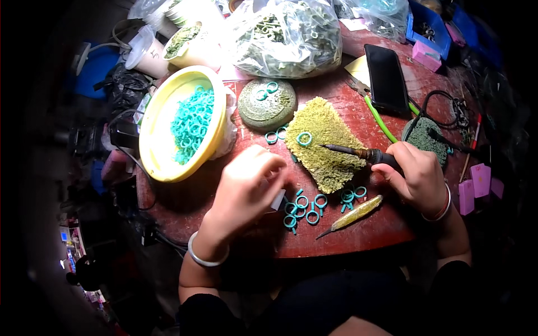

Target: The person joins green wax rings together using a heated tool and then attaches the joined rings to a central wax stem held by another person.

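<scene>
My right hand (417, 173) grips the dark handle of a soldering-iron-like hot pen (372, 157). Its thin tip points left over a rough yellow-green pad (328, 168), close to a turquoise ring (304, 139) lying there. Left of the pad, my left hand (249, 182) is raised with curled fingers, slightly blurred; what they hold, if anything, I cannot make out. A small grey flat piece (278, 200) shows just below those fingers. Several turquoise rings with short stems (301, 201) lie on the red table (258, 238) in front of the pad, beside a yellow-handled pointed tool (357, 214).
A yellow basin (147, 143) of turquoise rings stands left. Behind the pad are a round green block (266, 112) with rings on it and a clear bag (286, 64). Right lie a black phone (386, 78), green-handled pliers (380, 117), a dark cable (428, 101) and pink blocks (480, 179).
</scene>
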`<action>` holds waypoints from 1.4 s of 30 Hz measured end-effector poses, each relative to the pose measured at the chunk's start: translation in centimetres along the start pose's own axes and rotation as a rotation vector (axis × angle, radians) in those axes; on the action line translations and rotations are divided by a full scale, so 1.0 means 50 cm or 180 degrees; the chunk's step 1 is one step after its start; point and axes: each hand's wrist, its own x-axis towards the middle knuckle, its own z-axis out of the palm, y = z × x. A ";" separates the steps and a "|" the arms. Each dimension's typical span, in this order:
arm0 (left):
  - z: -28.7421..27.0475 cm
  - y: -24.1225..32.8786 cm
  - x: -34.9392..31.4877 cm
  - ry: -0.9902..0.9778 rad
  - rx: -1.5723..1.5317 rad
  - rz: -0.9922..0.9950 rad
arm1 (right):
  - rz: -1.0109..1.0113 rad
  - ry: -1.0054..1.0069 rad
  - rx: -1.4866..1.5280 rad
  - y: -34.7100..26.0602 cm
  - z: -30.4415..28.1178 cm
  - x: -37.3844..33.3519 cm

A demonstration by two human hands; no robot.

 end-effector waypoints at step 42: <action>0.077 -0.001 0.005 -0.1011 -0.0836 0.1113 | 0.0105 -0.0307 0.0035 0.013 -0.004 0.007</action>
